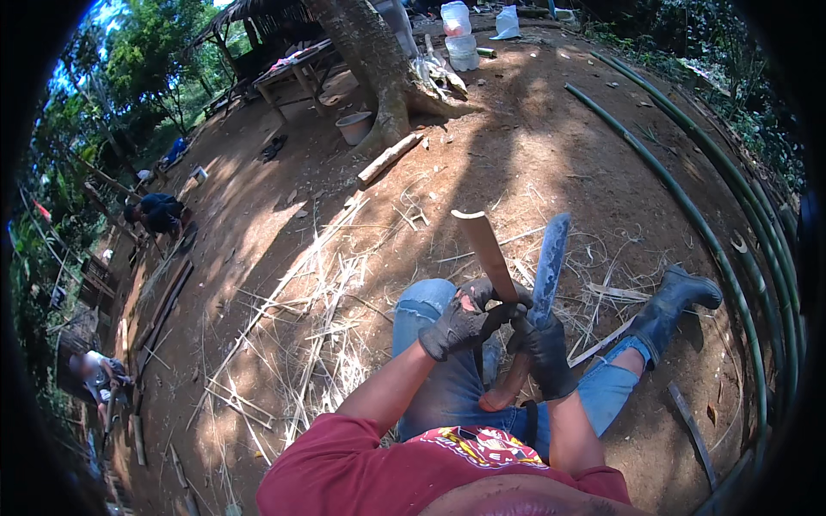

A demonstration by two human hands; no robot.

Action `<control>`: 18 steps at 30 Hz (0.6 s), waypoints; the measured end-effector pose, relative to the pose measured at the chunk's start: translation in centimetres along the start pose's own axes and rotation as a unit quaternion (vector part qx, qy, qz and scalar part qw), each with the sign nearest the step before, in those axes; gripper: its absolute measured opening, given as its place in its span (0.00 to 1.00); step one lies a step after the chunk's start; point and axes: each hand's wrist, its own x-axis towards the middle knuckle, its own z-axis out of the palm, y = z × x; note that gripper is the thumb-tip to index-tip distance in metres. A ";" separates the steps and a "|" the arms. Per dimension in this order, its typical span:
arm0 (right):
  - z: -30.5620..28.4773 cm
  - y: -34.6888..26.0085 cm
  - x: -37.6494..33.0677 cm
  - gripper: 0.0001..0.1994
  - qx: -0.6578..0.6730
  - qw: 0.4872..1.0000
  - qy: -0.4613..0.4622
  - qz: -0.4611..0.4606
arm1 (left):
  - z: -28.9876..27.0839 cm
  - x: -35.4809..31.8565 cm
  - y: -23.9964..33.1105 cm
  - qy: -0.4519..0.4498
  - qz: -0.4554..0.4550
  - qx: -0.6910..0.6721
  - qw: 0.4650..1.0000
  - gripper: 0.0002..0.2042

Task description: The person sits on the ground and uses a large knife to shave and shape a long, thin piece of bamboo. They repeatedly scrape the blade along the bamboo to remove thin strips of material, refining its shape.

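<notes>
L hand (467, 322), dk glove on, is curled tight round the lower end of a split bamboo pc (487, 251), held up over the lap & tilted to the L. R hand (545, 351), also gloved, is fisted round a machete (551, 267), blade up just R of the bamboo, brown handle end (506, 389) sticking out below. Pale strips (331, 335) litter the dirt ground (516, 163) to the L; long green poles (691, 203) curve along the R side.

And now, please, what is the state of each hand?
Left hand: closed, holding the bamboo piece.
Right hand: closed, holding the knife.
</notes>
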 end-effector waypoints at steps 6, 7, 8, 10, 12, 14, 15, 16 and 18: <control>0.8 0.9 -1.3 0.08 -0.019 0.999 0.026 0.026 | 0.0 -0.9 4.2 0.097 0.014 -0.124 0.988 0.12; 1.0 0.5 -1.0 0.07 -0.017 1.000 0.020 0.017 | -0.8 -0.3 4.6 0.104 0.044 -0.132 0.985 0.12; 1.1 0.3 -1.2 0.07 -0.016 1.000 0.013 0.020 | -1.1 -0.3 5.1 0.117 0.065 -0.144 0.980 0.12; 1.3 0.3 -1.0 0.07 -0.046 0.998 0.008 0.030 | -1.9 -0.2 6.2 0.149 0.105 -0.149 0.972 0.13; 1.4 0.7 -1.1 0.07 -0.049 0.998 0.014 0.043 | -2.2 0.1 7.1 0.167 0.135 -0.160 0.964 0.13; 1.5 0.4 -0.9 0.06 -0.040 0.998 0.013 0.037 | -2.8 0.4 7.1 0.204 0.133 -0.123 0.962 0.13; 2.2 -0.2 -1.1 0.06 -0.026 0.999 0.014 0.045 | -3.2 0.3 6.8 0.214 0.157 -0.130 0.955 0.12; 2.2 0.1 -0.9 0.06 -0.018 0.998 0.024 0.059 | -3.2 0.4 6.3 0.223 0.161 -0.156 0.949 0.12; 1.6 1.3 -0.5 0.09 -0.017 0.998 0.015 0.065 | -4.2 0.5 5.0 0.214 0.174 -0.161 0.948 0.14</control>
